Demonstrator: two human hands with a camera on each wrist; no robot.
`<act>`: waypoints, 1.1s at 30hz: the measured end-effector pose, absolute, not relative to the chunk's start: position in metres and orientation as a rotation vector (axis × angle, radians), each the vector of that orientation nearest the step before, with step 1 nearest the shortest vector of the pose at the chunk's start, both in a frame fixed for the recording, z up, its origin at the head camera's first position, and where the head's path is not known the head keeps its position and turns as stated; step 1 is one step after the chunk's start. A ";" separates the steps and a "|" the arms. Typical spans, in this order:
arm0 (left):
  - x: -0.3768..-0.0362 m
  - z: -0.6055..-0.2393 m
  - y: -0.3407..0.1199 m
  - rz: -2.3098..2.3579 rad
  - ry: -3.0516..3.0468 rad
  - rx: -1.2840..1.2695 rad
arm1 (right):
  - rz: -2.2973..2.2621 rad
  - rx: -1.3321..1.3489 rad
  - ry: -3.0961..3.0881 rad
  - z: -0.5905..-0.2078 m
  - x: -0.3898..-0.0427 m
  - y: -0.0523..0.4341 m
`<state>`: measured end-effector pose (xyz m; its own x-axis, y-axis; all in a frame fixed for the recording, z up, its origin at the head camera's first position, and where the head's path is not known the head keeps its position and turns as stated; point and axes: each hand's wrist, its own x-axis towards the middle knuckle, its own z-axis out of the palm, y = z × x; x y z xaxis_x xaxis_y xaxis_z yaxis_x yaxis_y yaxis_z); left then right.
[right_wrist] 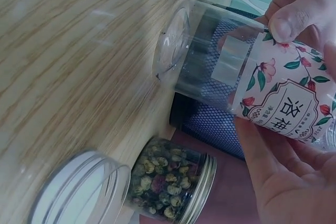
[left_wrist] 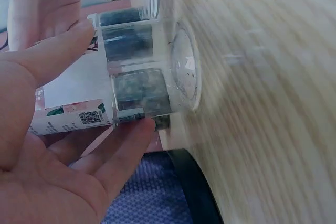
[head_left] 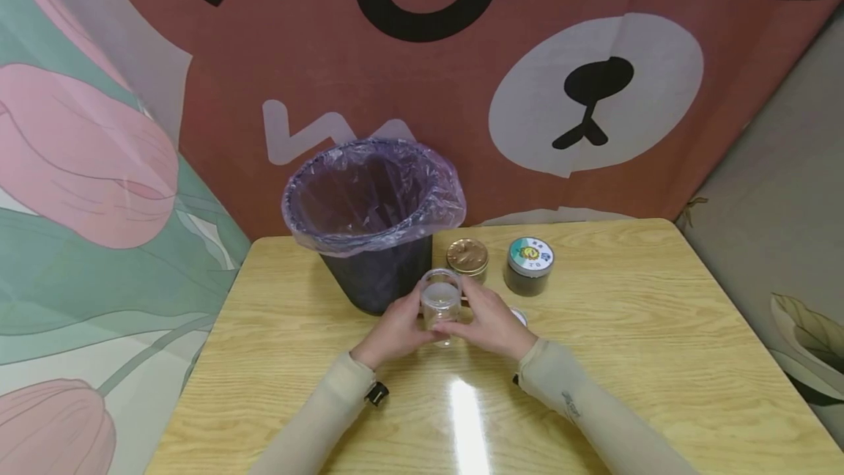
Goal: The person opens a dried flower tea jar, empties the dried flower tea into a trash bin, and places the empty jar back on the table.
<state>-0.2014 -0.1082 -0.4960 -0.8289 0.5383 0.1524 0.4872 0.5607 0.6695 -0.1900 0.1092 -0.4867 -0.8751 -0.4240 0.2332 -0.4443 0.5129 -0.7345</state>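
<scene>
Both hands hold one clear jar (head_left: 440, 306) with a flowered paper label (right_wrist: 289, 87), its mouth uncovered at the top. The thumb and fingers of my left hand (head_left: 398, 330) curl round one side. From the other side my right hand (head_left: 491, 317) grips it, thumb on the label. Small dark specks show at the jar's base; whether the base touches the table I cannot tell. A clear screw lid with a white inside (right_wrist: 79, 190) lies on the table beside my right hand, mostly hidden by it in the head view.
A dark mesh bin (head_left: 395, 277) lined with a purplish plastic bag (head_left: 451, 200) stands behind the left hand. Past the hands sit a gold-lidded jar of dried flower buds (right_wrist: 165, 182) and a dark jar with a printed lid (head_left: 530, 255). A cloth backdrop (head_left: 409, 79) hangs behind the table (head_left: 626, 358).
</scene>
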 end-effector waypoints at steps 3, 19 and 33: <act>-0.200 -0.496 -0.114 1.146 2.709 0.874 | 1.310 0.808 -2.705 -0.486 -0.191 0.104; -0.192 -0.495 -0.143 1.178 2.719 0.788 | 1.312 0.955 -2.739 -0.477 -0.198 0.098; -0.167 -0.485 -0.151 0.944 2.999 0.597 | 0.982 0.610 -2.782 -0.443 -0.249 0.150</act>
<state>-0.1674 -0.1506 -0.4845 -0.9288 0.3322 0.1644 0.3665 0.7566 0.5415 -0.2493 0.1496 -0.4434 -0.9100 -0.3308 0.2501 -0.4145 0.7068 -0.5733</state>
